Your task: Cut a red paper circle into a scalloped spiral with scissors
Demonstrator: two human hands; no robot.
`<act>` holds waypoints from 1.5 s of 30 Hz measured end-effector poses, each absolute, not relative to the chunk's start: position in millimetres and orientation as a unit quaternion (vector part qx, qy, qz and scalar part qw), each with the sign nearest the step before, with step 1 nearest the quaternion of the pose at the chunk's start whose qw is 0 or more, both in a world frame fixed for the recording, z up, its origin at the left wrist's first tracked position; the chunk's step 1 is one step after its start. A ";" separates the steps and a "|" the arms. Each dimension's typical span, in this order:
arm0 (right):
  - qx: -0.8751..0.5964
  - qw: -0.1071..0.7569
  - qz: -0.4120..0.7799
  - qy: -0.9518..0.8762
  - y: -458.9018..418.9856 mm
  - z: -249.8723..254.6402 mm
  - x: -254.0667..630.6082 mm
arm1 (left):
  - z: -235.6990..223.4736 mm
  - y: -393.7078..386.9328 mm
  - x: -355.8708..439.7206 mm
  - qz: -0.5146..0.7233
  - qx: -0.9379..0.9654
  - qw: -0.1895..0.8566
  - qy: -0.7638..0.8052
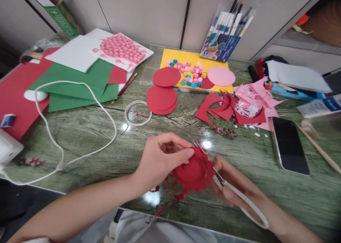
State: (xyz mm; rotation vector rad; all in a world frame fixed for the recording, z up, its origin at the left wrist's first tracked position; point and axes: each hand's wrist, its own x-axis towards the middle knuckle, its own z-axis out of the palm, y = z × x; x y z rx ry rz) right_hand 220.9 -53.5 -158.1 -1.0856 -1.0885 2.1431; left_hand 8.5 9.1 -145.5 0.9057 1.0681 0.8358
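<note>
Near the front edge of the table, my left hand (165, 156) pinches a red paper piece (190, 173) between thumb and fingers. The piece is round with a scalloped rim, and a curved cut runs through it. White-handled scissors (246, 202) are held in my right hand (231, 181), their blades passing through the paper and their tips showing by my left fingertips. How far apart the blades are is hidden by the paper. Small red scraps (181, 194) lie below the piece.
Red paper circles (162, 98) and a tape roll (138, 113) lie beyond my hands. Red and pink offcuts (221, 106) are heaped at the right, near a phone (290, 145). A white cable (113, 124) loops across the left, beside green paper (77, 81).
</note>
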 end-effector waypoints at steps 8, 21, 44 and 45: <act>-0.407 0.246 0.778 -0.410 -52.9 -155.6 222.6 | -145.5 13.9 6.8 0.364 0.408 0.687 0.479; -0.431 0.208 0.775 -0.413 -51.6 -153.3 230.0 | -139.4 28.3 -0.3 0.313 0.455 0.692 0.465; -0.483 0.081 0.723 -0.487 -52.5 -149.9 247.3 | -139.2 44.0 -21.3 0.165 0.608 0.671 0.393; -0.485 0.077 0.715 -0.497 -52.5 -150.0 248.4 | -139.3 44.9 -21.9 0.154 0.616 0.668 0.388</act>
